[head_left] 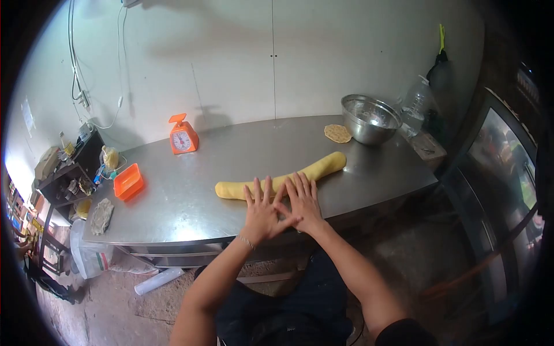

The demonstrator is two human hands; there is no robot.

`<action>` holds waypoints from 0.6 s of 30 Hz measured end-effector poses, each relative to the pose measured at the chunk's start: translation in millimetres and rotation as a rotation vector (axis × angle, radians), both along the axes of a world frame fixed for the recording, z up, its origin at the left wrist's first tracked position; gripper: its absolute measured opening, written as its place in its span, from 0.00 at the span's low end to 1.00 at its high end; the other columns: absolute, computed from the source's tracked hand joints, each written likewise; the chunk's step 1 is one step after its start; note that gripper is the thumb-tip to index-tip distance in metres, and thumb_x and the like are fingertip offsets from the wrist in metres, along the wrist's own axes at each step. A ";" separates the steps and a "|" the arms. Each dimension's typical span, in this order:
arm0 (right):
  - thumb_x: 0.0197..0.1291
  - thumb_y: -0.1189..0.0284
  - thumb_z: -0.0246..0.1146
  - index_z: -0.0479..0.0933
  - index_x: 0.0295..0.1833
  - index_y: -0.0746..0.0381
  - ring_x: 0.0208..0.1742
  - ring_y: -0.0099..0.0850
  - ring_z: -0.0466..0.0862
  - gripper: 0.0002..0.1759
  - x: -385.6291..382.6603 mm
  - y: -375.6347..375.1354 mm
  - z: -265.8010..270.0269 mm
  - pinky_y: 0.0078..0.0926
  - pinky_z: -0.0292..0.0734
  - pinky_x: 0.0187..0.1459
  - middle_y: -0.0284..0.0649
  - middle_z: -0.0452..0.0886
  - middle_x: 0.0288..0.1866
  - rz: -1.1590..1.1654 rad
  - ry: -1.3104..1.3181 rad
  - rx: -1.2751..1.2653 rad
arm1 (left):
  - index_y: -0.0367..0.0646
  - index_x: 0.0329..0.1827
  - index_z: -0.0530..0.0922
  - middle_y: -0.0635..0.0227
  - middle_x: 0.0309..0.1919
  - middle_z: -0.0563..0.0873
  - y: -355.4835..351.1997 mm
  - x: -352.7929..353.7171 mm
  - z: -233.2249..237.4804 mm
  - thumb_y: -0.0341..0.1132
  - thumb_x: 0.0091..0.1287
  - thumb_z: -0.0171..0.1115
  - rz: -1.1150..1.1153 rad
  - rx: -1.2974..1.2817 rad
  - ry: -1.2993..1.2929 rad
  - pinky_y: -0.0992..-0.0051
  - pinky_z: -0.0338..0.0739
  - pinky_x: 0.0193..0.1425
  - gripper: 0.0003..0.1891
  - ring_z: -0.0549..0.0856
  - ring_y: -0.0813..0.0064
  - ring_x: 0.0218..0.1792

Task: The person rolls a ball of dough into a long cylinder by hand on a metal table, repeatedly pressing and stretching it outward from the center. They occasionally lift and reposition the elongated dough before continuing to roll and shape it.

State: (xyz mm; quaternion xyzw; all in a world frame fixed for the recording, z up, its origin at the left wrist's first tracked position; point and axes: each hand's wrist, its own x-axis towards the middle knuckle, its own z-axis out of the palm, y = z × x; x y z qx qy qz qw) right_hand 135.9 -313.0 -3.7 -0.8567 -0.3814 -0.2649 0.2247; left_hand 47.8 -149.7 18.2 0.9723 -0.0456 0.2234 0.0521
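Note:
A long yellow roll of dough (326,166) lies across the steel table (231,144), its right end angled away toward the back. My left hand (264,210) rests with spread fingertips on the middle of the roll. Beside it, my right hand (302,202) touches the roll a little further right, fingers stretched out. The thumbs cross or nearly touch between the two hands. Neither hand is wrapped round the dough.
An orange scale (183,135) stands at the back left, with an orange tray (128,182) and a crumpled cloth (102,217) nearer the left edge. At the back right are a flat dough piece (337,134), a metal bowl (371,119) and a plastic bottle (415,106).

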 end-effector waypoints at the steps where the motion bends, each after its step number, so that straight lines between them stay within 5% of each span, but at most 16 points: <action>1: 0.80 0.32 0.56 0.71 0.88 0.63 0.94 0.61 0.57 0.51 -12.3 -11.9 4.4 0.73 0.40 0.91 0.62 0.66 0.90 0.023 0.028 0.004 | 0.51 0.97 0.60 0.40 0.95 0.54 0.9 -16.0 -1.7 0.88 0.71 0.49 -0.040 -0.008 0.015 0.19 0.31 0.88 0.62 0.44 0.28 0.94; 6: 0.79 0.32 0.59 0.70 0.89 0.60 0.95 0.61 0.54 0.50 -14.2 -65.1 31.9 0.76 0.41 0.90 0.62 0.63 0.92 0.012 0.017 -0.116 | 0.56 0.98 0.59 0.50 0.97 0.48 19.7 -53.9 1.9 0.83 0.75 0.52 0.021 0.021 0.056 0.17 0.29 0.87 0.56 0.39 0.31 0.95; 13: 0.79 0.33 0.59 0.67 0.93 0.49 0.96 0.63 0.53 0.48 55.2 -56.0 20.8 0.77 0.32 0.90 0.58 0.63 0.94 -0.070 0.044 -0.154 | 0.63 0.98 0.59 0.54 0.97 0.53 43.8 -8.3 7.2 0.76 0.79 0.53 0.128 0.053 0.033 0.14 0.32 0.86 0.49 0.44 0.29 0.94; 17: 0.79 0.31 0.58 0.75 0.87 0.55 0.91 0.64 0.64 0.47 98.0 -30.7 29.8 0.77 0.38 0.90 0.59 0.75 0.86 -0.111 0.020 -0.158 | 0.63 0.96 0.63 0.51 0.94 0.63 67.8 47.4 10.7 0.77 0.80 0.52 0.195 0.042 0.029 0.15 0.37 0.87 0.47 0.58 0.30 0.91; 18: 0.79 0.31 0.58 0.77 0.85 0.56 0.90 0.64 0.66 0.47 111.0 -23.7 31.7 0.78 0.40 0.89 0.59 0.78 0.84 -0.119 0.055 -0.157 | 0.60 0.92 0.69 0.50 0.90 0.70 72.1 60.2 16.8 0.77 0.82 0.48 0.210 0.060 0.007 0.14 0.46 0.85 0.45 0.67 0.34 0.89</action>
